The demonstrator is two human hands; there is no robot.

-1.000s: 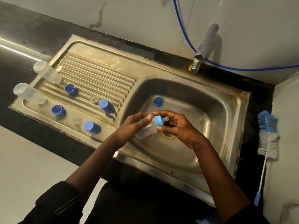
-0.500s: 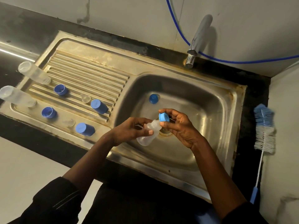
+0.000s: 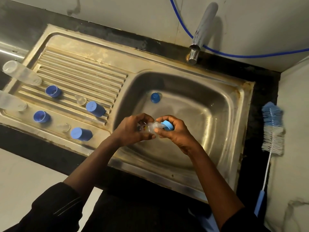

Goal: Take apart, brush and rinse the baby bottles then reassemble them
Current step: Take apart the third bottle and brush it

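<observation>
Over the near left part of the sink's basin (image 3: pixel 217 114), we are holding a small clear bottle (image 3: pixel 149 127) in the air between both hands. Our left hand (image 3: pixel 132 131) is wrapping its fingers round the bottle's body. Our right hand (image 3: pixel 177 133) is gripping the blue collar ring (image 3: pixel 167 125) at the bottle's neck, with thumb and fingers curled about it. Whether the ring is sitting on the threads or just off them we cannot tell, as that spot is blurred. A loose blue cap (image 3: pixel 155 97) is lying on the basin floor near its far left corner, well apart from our hands.

Across the drainboard (image 3: pixel 83 52), other parts are sitting. A far bottle (image 3: pixel 21 75) and a near bottle (image 3: pixel 11 102), both clear, are resting at its left edge. Just right of them are lying a far ring (image 3: pixel 53 91) and a near ring (image 3: pixel 41 116), both blue and open. Closer to the basin are sitting a far cap (image 3: pixel 95 108) and a near cap (image 3: pixel 81 133), each with a clear nipple (image 3: pixel 81 99) (image 3: pixel 64 127) just to its left.

Along the sink's right edge, a bottle brush (image 3: pixel 273 129) is lying on the dark counter (image 3: pixel 260 97), with its bristles toward the far end. A tap (image 3: pixel 200 30) is standing behind the far edge, and a blue hose (image 3: pixel 234 55) is running along the wall.
</observation>
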